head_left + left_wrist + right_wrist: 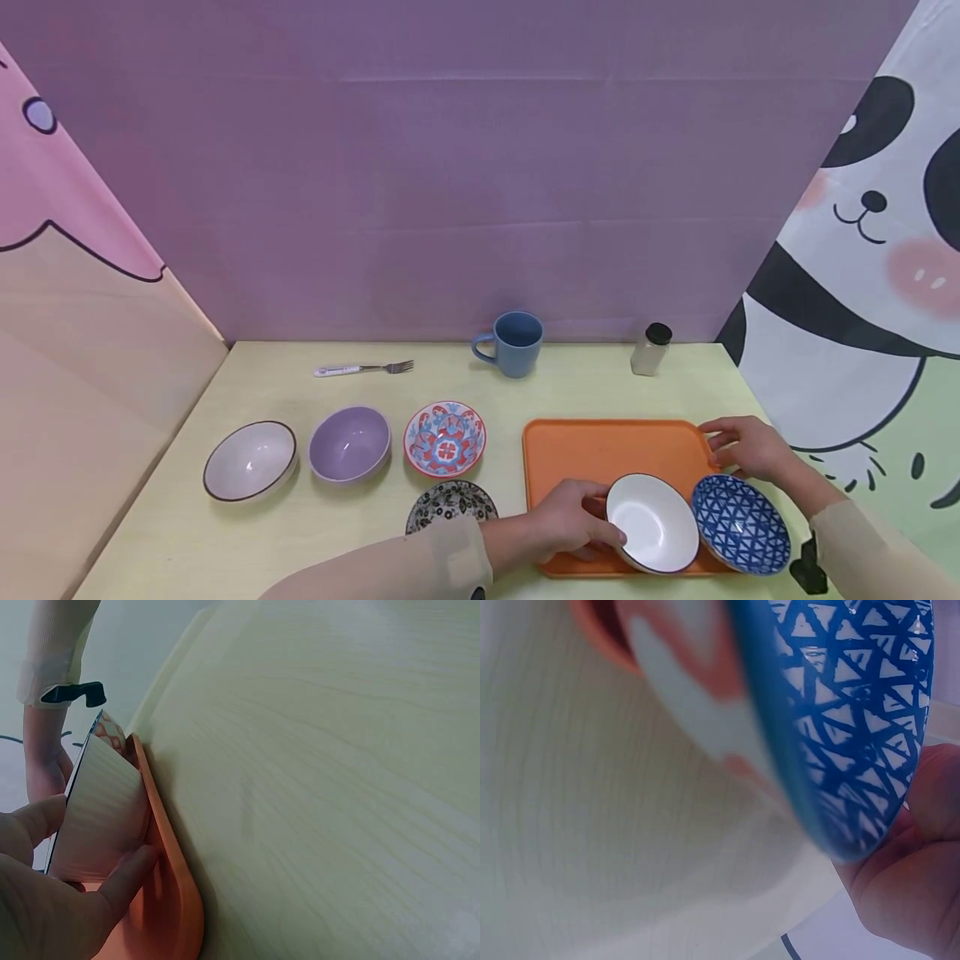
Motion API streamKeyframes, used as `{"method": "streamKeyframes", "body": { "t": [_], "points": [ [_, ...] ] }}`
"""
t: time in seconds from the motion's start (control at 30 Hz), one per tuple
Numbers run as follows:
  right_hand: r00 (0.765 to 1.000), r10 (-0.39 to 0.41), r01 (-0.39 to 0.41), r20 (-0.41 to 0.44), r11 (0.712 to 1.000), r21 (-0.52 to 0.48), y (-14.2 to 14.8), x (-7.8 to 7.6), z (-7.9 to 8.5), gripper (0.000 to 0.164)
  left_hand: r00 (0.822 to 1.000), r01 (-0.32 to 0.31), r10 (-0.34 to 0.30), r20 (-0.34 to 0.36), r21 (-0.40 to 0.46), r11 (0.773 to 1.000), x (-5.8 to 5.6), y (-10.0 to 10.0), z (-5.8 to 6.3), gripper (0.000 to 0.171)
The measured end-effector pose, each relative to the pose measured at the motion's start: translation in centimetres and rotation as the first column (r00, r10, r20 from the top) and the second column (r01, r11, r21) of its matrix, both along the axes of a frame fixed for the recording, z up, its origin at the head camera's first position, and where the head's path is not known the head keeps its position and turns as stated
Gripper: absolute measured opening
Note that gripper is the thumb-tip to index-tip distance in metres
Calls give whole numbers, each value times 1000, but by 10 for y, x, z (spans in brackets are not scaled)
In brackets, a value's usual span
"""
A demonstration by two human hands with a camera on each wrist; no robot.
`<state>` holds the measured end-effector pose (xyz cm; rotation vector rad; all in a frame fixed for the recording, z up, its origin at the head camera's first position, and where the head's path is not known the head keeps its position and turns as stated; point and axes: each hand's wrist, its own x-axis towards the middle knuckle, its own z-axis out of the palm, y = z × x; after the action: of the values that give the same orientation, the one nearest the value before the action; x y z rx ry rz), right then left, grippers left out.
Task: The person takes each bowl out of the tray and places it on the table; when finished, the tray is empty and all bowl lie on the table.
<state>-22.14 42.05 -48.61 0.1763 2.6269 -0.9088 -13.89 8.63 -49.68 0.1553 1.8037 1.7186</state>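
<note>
My left hand (pixel 566 521) grips a white bowl (pixel 652 525) with a dark rim over the front of the orange tray (pixel 600 450). In the left wrist view the thumb is at the rim and a finger lies along the bowl's outer wall (pixel 97 817). A blue-and-white triangle-patterned bowl (pixel 741 525) sits tilted across the tray's right edge, beside the white one. My right hand (pixel 750 446) is just behind it, fingers extended at the tray's far right corner. The right wrist view shows the patterned bowl (pixel 855 697) hiding part of that hand.
Left of the tray are a black floral bowl (pixel 450 500), partly behind the left arm, a red-and-blue patterned bowl (pixel 446 439), a purple bowl (pixel 349 444) and another white bowl (pixel 250 461). A fork (pixel 363 368), blue mug (pixel 517 344) and black-lidded shaker (pixel 650 350) line the back.
</note>
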Motion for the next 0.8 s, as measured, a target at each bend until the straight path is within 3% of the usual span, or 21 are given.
{"method": "streamKeyframes", "body": {
  "t": [0.5,0.8],
  "points": [
    [1000,7,-7,12,1000,-21,0,-1,1,53,998,-54,54,-14,13,998,7,-2,4,63],
    [1000,8,-8,4,1000,0,0,0,0,53,997,-76,77,2,53,996,9,-5,-1,66]
  ]
}}
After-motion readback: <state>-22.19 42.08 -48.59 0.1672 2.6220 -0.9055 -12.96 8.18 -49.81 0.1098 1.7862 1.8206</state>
